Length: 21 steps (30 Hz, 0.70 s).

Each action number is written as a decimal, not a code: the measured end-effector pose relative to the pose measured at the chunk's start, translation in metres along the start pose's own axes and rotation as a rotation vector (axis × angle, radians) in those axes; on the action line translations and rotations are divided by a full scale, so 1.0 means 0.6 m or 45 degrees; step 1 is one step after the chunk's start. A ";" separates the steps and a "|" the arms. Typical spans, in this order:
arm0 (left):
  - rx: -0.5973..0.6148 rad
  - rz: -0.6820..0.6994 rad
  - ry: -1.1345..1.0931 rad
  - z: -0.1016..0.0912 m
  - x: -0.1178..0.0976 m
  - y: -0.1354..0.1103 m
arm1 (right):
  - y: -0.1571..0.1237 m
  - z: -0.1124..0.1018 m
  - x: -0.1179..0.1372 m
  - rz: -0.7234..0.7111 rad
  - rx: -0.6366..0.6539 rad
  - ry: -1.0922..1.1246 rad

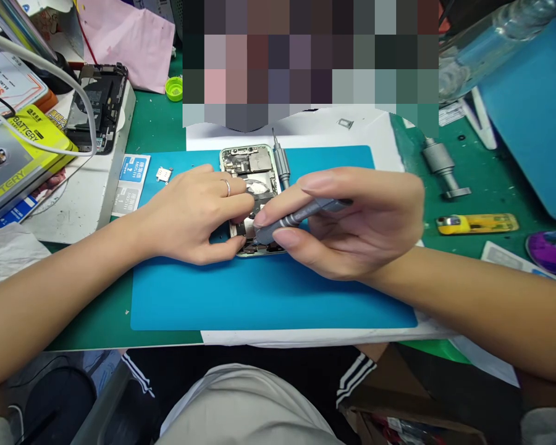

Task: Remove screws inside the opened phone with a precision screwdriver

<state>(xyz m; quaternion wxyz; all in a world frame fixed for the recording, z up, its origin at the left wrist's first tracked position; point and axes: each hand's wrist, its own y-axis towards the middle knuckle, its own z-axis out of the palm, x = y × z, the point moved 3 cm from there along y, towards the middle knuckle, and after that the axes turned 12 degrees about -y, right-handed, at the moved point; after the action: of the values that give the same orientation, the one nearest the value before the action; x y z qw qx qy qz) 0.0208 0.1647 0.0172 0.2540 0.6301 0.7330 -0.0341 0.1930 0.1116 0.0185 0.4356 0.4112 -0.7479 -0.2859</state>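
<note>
An opened smartphone (259,162) with its inner parts exposed lies on a blue mat (278,296). My left hand (199,213), a ring on one finger, grips the phone at its left side; the thumb is at the lower left edge and bent fingers reach over the inside. In my right hand (366,222) a grey screwdriver (296,217) is pinched between thumb and fingers, slanting above the phone's lower right part. Its rounded, wider end points at the phone, and the fingers cover part of it. Another grey screwdriver (282,162) lies against the phone's right edge.
Left of the mat are a small metal SIM tray part (164,174), labelled cards (132,182), a second opened phone (97,108) on a white box and a yellow battery box (32,148). At right lie a thick grey screwdriver (440,164), a yellow lighter (477,224) and a clear bottle (491,49).
</note>
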 end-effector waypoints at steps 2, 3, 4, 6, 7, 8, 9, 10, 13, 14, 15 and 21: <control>0.002 0.000 0.001 0.000 0.000 0.000 | 0.000 0.000 -0.001 -0.023 -0.027 0.024; 0.000 0.003 0.002 0.000 0.000 0.000 | 0.000 0.000 -0.001 -0.015 -0.053 0.028; -0.003 0.006 0.004 0.000 -0.001 0.000 | 0.000 0.000 -0.001 -0.007 -0.074 0.027; -0.008 0.014 0.008 0.000 0.000 0.001 | 0.000 0.001 0.001 -0.006 -0.079 0.012; -0.010 0.019 0.010 0.000 0.000 0.001 | -0.001 0.001 0.001 -0.014 -0.074 0.003; -0.013 0.027 0.013 0.000 0.000 0.001 | -0.002 0.001 0.001 -0.020 -0.071 -0.007; -0.018 0.039 0.016 0.000 0.000 0.000 | -0.004 0.001 0.000 -0.014 -0.078 -0.016; -0.024 0.055 0.018 -0.001 -0.001 0.000 | -0.005 0.001 -0.002 -0.003 -0.102 -0.023; -0.040 0.112 0.006 -0.004 -0.003 0.000 | -0.007 0.003 -0.007 0.038 -0.198 -0.029; -0.040 0.129 -0.003 -0.005 -0.004 -0.001 | -0.006 0.004 -0.007 0.032 -0.229 -0.028; -0.039 0.144 -0.008 -0.006 -0.005 -0.001 | -0.004 0.005 -0.007 0.019 -0.262 -0.027; -0.043 0.218 0.040 -0.009 -0.006 -0.002 | 0.005 0.006 -0.003 -0.014 -0.369 -0.057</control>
<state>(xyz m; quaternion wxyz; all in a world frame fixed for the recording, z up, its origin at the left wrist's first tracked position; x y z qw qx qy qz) 0.0185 0.1632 0.0230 0.2550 0.6866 0.6808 0.0101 0.1892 0.1147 0.0185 0.4721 0.3415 -0.7060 -0.4025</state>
